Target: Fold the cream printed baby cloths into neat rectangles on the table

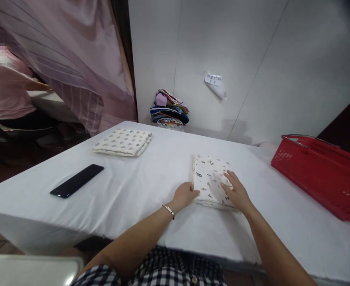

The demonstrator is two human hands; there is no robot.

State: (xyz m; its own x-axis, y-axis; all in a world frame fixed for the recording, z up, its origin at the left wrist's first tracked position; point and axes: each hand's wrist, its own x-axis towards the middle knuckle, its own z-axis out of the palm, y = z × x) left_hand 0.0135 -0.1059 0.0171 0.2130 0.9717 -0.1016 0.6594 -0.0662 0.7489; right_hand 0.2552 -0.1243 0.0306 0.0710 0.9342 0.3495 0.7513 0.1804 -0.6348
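Note:
A folded white cloth [212,180] with a small scattered print lies on the white-covered table in front of me. My left hand [185,196] pinches its near left corner, thumb on top and fingers curled at the left edge. My right hand [237,192] rests on its right side, fingers apart and reaching over the top surface. Farther left lies a second folded cloth [124,142], cream with rows of small grey motifs, touched by neither hand.
A black phone [77,181] lies on the table [127,186] at the left. At the right stands a red basket [321,174] with a metal handle. Several folded fabrics [169,111] are stacked behind the table's far edge. A person [8,87] sits beyond the pink curtain [82,59].

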